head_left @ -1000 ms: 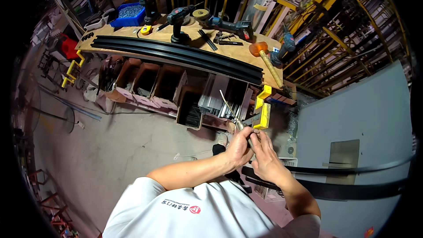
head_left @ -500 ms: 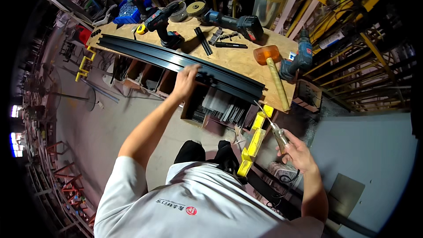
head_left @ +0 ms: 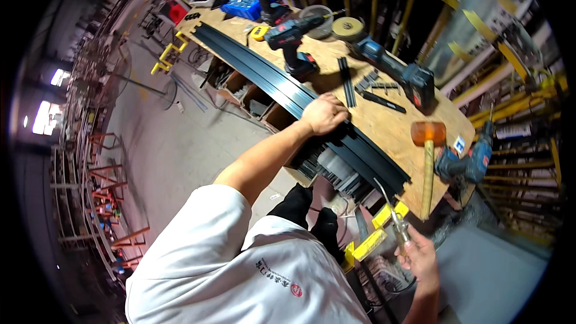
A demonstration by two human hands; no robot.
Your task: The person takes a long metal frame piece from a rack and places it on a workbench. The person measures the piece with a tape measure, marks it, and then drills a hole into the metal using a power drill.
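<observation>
My left hand [head_left: 324, 114] reaches forward and rests closed on the long dark metal profiles [head_left: 270, 78] lying along the near edge of the plywood workbench [head_left: 390, 126]. My right hand [head_left: 420, 255] stays low at the right, below the bench end, gripping a thin metal hand tool [head_left: 393, 216] with a long pointed shaft angled up toward the profiles' end. A yellow clamp bracket [head_left: 369, 243] sits just left of that hand.
On the bench lie a cordless drill [head_left: 292, 42], an angle grinder [head_left: 390, 69], short dark bars [head_left: 366, 87], an orange-headed mallet [head_left: 428, 162] and another drill [head_left: 465, 165]. A blue parts box [head_left: 243, 3] stands at the far end. Bins sit under the bench; racks line the left wall.
A second ago both hands were together near the yellow bracket. My left hand has since reached out onto the dark profiles, and my right hand stays low with the tool.
</observation>
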